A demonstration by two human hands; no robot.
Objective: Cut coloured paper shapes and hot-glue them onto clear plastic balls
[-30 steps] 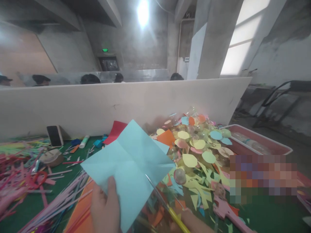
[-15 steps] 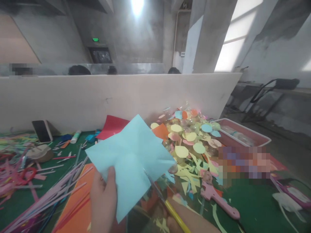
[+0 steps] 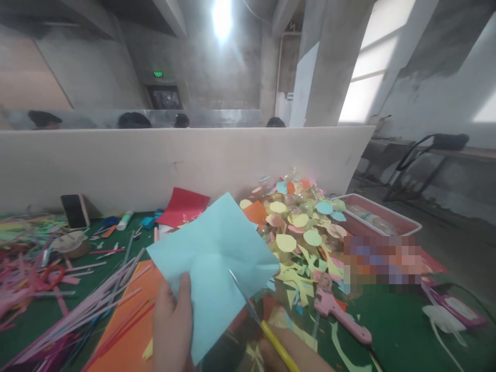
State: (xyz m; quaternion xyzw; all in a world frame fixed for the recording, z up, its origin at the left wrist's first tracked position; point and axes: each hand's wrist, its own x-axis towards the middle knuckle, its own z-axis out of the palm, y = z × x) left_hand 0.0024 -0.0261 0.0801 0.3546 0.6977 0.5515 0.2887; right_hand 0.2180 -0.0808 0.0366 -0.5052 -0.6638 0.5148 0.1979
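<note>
Thin, light, floppy light-blue paper square [image 3: 211, 263], creased and raised above the green table [image 3: 391, 336], pinched near its lower edge by the left hand [image 3: 172, 325], best gripped close to the cut; right hand [image 3: 287, 354] closed around yellow-handled scissors [image 3: 259, 320], blades biting in.

- Left hand [image 3: 172, 330] — bare, no glove, ring or watch in view; thumb and part of the palm show.
- Right hand [image 3: 279, 354] — bare too; forearm uncovered, no sleeve visible up to the frame edge.
</note>
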